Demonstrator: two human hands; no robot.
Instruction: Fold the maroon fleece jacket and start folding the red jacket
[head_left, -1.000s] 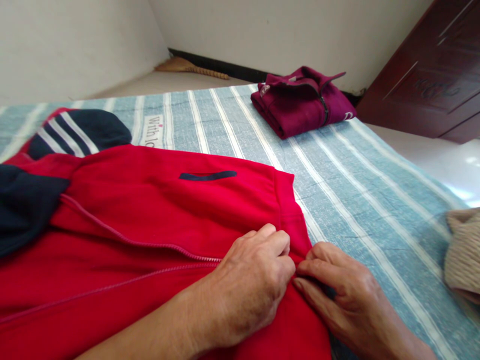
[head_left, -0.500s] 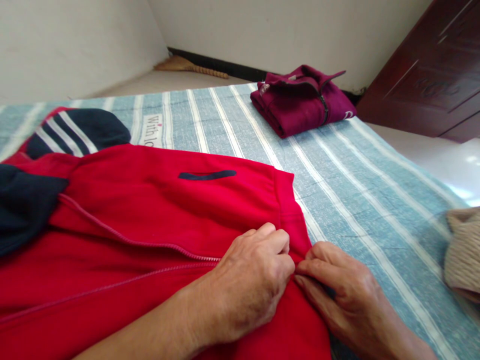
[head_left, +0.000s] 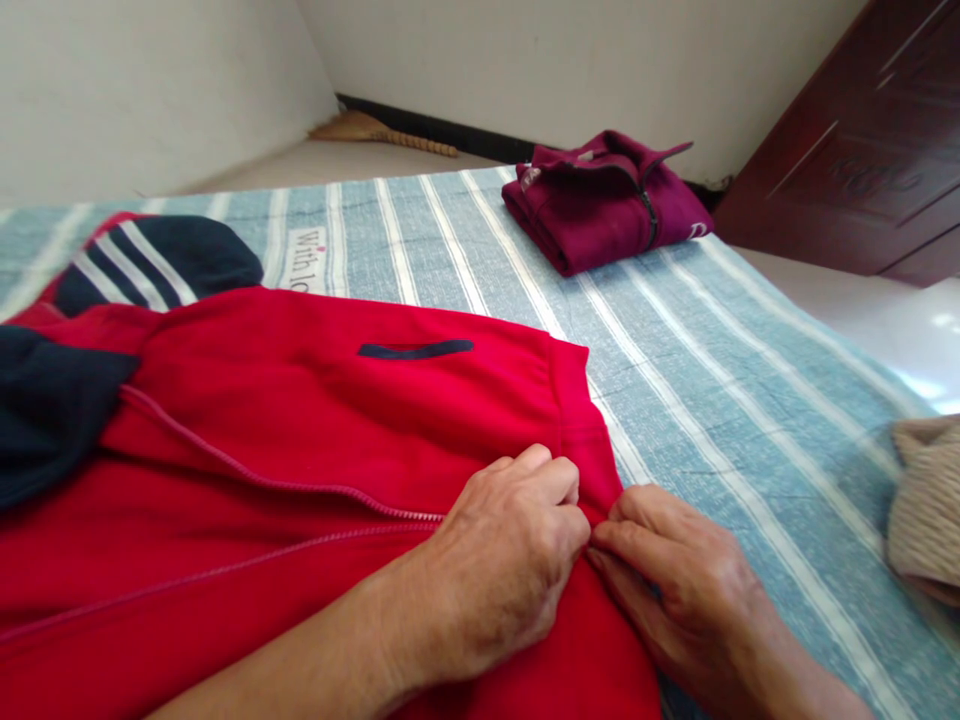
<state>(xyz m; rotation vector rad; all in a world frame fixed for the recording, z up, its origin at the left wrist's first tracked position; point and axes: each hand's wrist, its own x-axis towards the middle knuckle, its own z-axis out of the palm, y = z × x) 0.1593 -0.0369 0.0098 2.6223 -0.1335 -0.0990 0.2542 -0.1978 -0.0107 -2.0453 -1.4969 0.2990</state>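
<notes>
A red zip-up jacket (head_left: 315, 410) with navy parts lies spread over the bed, its hem towards the right. Its pink zipper (head_left: 300, 487) is parted on the left, and the two sides meet just left of my left hand. My left hand (head_left: 517, 550) is closed at the zipper's lower end near the hem; its fingertips are hidden. Facing it, my right hand (head_left: 682, 570) pinches the jacket's hem at the zipper's bottom. The zipper's slider is covered by my hands.
The bed has a blue and white striped sheet (head_left: 675, 360). A folded maroon jacket (head_left: 600, 205) rests near its far edge. Beige fabric (head_left: 926, 510) shows at the right. Behind the bed, a broom (head_left: 382, 132) lies by the wall, and a dark red door (head_left: 847, 150) stands at right.
Almost nothing differs. Both hands keep their places at the jacket's hem, with only a very slight shift of the right fingers.
</notes>
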